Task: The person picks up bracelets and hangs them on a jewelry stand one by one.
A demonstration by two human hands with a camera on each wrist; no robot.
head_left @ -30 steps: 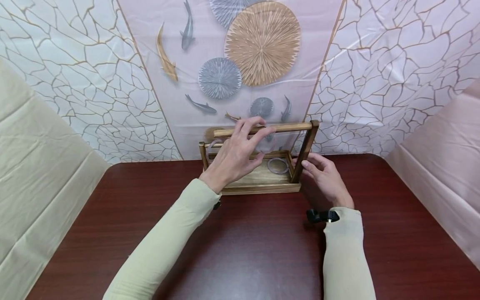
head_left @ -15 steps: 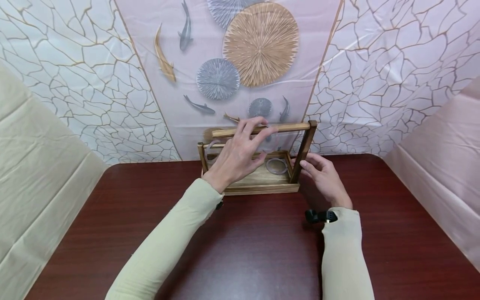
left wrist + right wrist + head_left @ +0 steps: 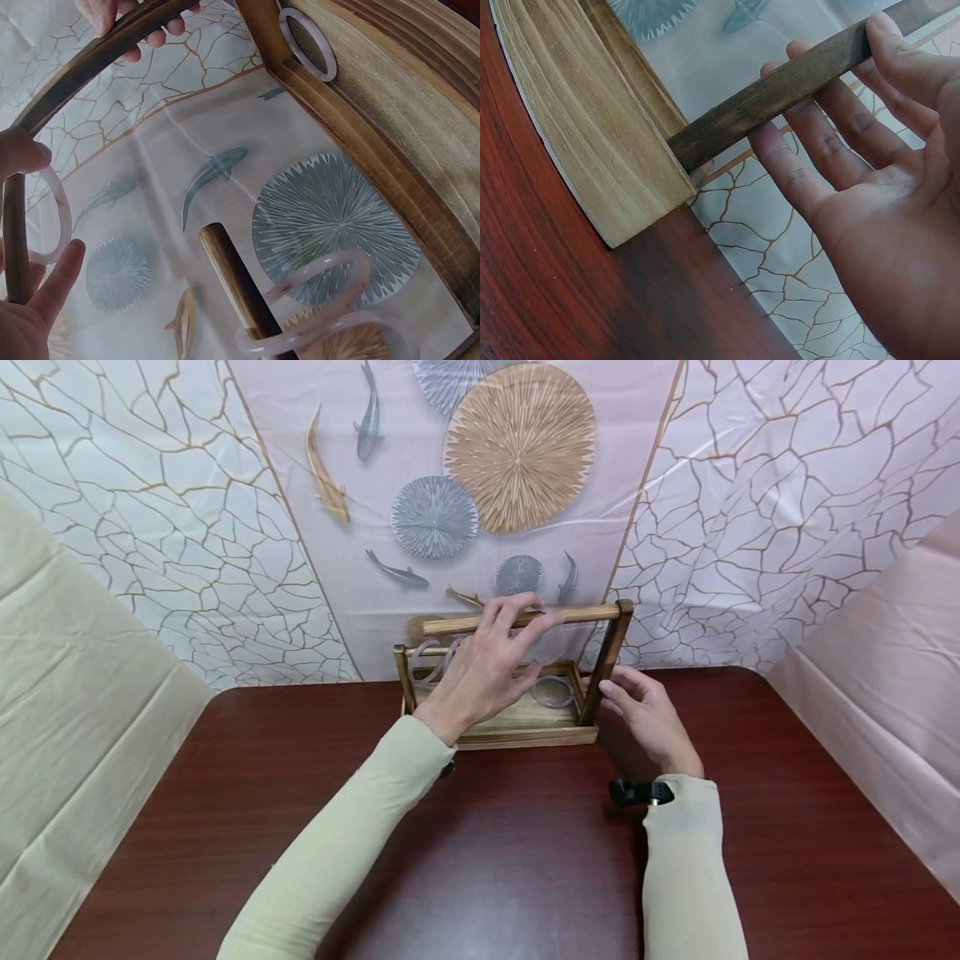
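A wooden jewelry stand (image 3: 525,739) has a tray base, upright posts and horizontal rods. My left hand (image 3: 487,664) is at the upper rod (image 3: 588,613), pinching a pale translucent bangle (image 3: 66,210) between thumb and finger; in the left wrist view the rod hides part of this ring. My right hand (image 3: 652,718) grips the right upright post (image 3: 780,94), thumb on one side and fingers on the other. Two more bangles (image 3: 330,259) hang on the lower rod (image 3: 229,262), whose end is free. Another bangle (image 3: 331,73) lies in the tray.
The stand is at the back of a dark red-brown table (image 3: 525,860). Close behind it hangs a patterned cloth backdrop (image 3: 360,635) printed with fish and round shapes. Pale cloth sides (image 3: 90,760) flank the table.
My left hand has moved slightly right along the upper rod with the bangle, uncovering more of the bangles on the lower rod. The right hand keeps its hold on the post.
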